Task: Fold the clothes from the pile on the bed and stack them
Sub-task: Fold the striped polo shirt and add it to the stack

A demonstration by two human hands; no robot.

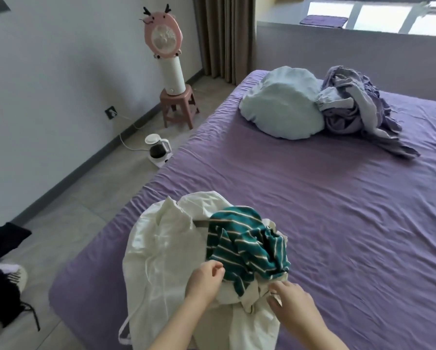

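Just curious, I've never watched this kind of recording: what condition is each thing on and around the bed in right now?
Striped top: crumpled, unfolded, on the pile.
White garment: rumpled, unfolded.
Left hand: fingers curled at the striped top's edge.
Right hand: gripping white cloth.
Pillow: lying flat.
Purple bedding: bunched up.
Kettle: lid closed, on the floor.

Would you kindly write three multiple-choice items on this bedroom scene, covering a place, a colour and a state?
1. Where is the kettle?
A. on the floor beside the bed
B. on the stool
C. on the bed

2. What colour are the striped top's broad bands?
A. red
B. green
C. yellow

3. What is the left hand doing?
A. hanging idle
B. lying flat on the sheet
C. pinching the striped top

Answers: 1 A, it stands on the tiles; 2 B, green with thin pale stripes; 3 C, its fingers close on the top's edge.
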